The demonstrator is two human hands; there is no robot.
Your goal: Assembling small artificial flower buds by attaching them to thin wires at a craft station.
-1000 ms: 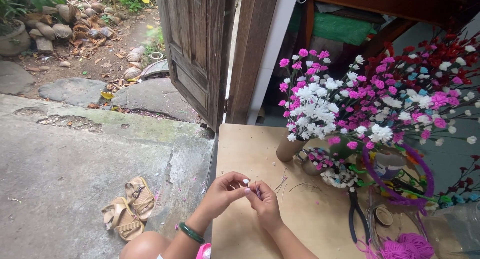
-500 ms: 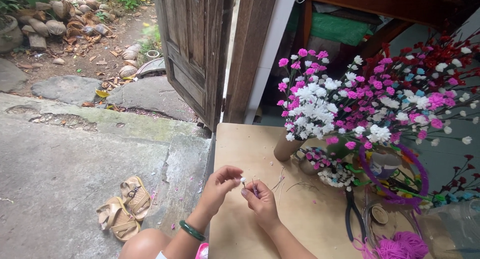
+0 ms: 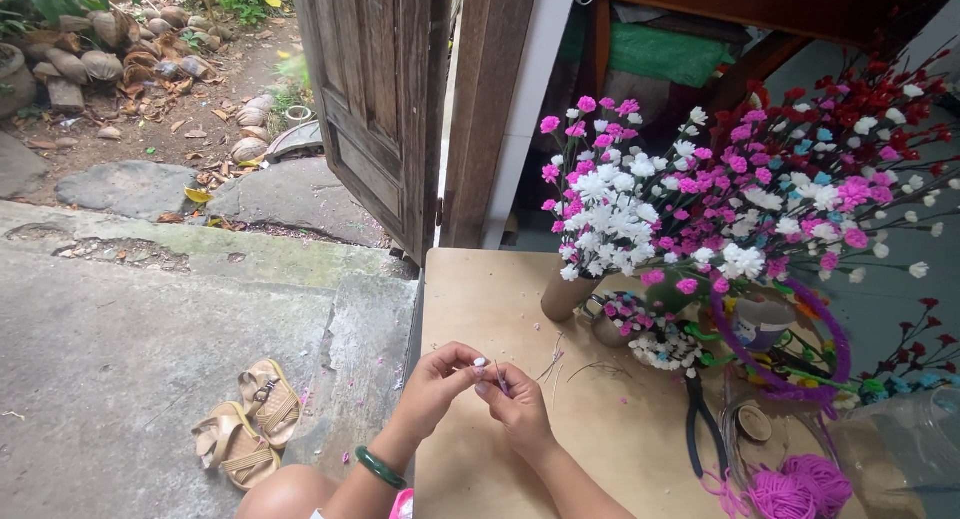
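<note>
My left hand (image 3: 432, 384) and my right hand (image 3: 517, 407) meet over the near part of a low tan wooden table (image 3: 480, 289). Together their fingertips pinch a tiny white flower bud on a thin stem (image 3: 481, 363). A green bangle (image 3: 379, 468) circles my left wrist. Loose thin wire stems (image 3: 556, 363) lie on the table just beyond my fingers. Behind them stands a vase (image 3: 565, 296) of pink and white artificial flower sprays (image 3: 620, 209).
Black pliers (image 3: 697, 431), pink yarn (image 3: 795, 484), a small tape roll (image 3: 753, 423) and a purple hoop (image 3: 800, 354) sit at the table's right. A pair of tan sandals (image 3: 245, 424) lies on the concrete floor to the left. A wooden door (image 3: 375, 89) stands open behind.
My hands have stayed together over the table, working the small bud between the fingertips. The view has shifted slightly.
</note>
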